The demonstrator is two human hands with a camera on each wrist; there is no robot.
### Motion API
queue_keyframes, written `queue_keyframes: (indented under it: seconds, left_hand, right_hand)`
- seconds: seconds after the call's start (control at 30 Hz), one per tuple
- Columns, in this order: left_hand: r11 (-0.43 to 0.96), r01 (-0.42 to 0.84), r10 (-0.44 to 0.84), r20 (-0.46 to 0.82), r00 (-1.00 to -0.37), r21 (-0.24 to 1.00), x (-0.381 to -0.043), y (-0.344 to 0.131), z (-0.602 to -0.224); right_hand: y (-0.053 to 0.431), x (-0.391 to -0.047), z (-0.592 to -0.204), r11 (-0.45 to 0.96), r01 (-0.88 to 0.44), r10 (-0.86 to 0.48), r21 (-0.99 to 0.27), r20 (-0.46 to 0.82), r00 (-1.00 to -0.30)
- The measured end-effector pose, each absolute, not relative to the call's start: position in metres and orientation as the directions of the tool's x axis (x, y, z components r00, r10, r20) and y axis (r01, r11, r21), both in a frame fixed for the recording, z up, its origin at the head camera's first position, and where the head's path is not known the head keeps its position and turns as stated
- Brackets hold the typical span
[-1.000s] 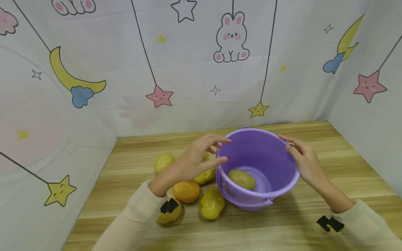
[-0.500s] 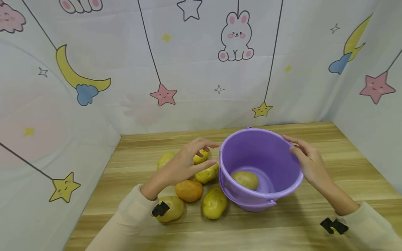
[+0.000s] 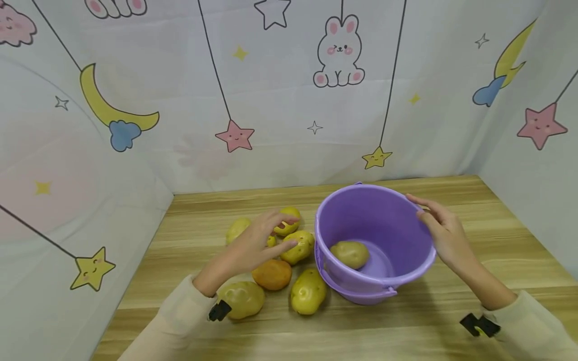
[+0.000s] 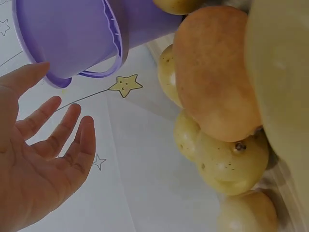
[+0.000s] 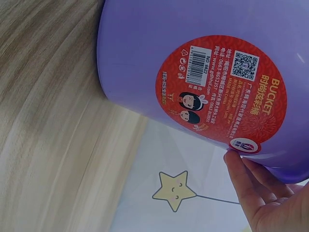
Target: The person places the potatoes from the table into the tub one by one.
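A purple bucket (image 3: 331,281) stands on the table, one yellow-brown potato (image 3: 349,254) lying in it. My right hand (image 3: 447,233) holds its rim at the right; the right wrist view shows fingertips against the outer wall by a red label (image 5: 222,92). My left hand (image 3: 255,243) hovers left of the bucket over loose potatoes, fingers spread and slightly bent, nothing in them. Around it lie a yellow potato (image 3: 298,248), another potato (image 3: 308,293), a paler potato (image 3: 246,301) and an orange-brown oval piece (image 3: 272,275). The hand partly hides some of them.
Further potatoes lie behind the left hand, including a far potato (image 3: 289,220) and a left potato (image 3: 237,229). The bucket's handle (image 3: 329,286) hangs down its near left side. A patterned white cloth (image 3: 280,100) bounds the wooden table (image 3: 343,336) at back and sides.
My left hand has drawn away from the bucket's left rim, leftward and down over the potatoes, uncovering some of them. The right hand stays at the bucket's rim.
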State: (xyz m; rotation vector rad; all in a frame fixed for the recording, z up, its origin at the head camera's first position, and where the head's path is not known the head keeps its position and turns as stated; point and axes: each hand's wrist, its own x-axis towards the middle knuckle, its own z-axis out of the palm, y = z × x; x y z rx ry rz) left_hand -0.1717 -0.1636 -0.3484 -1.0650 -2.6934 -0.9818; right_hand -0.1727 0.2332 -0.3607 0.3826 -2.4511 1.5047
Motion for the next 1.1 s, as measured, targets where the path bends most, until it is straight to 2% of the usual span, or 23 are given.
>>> queue_keyframes:
  seconds: [0.77, 0.9, 1.1]
  left_hand:
    - [0.671, 0.665, 0.635, 0.208, -0.744, 0.327, -0.165, -0.168, -0.381]
    - [0.658, 0.682, 0.655, 0.205, -0.728, 0.32, -0.164, -0.17, -0.386]
    - [0.681, 0.67, 0.65, 0.179, -0.739, 0.295, -0.161, -0.172, -0.392]
  right_hand:
    - [0.235, -0.175, -0.362, 0.424, -0.331, -0.097, -0.843, 0.32, -0.942]
    - [0.235, -0.176, -0.362, 0.426, -0.333, -0.101, -0.841, 0.322, -0.941]
    - [0.235, -0.176, -0.363, 0.428, -0.337, -0.105, -0.838, 0.324, -0.94]
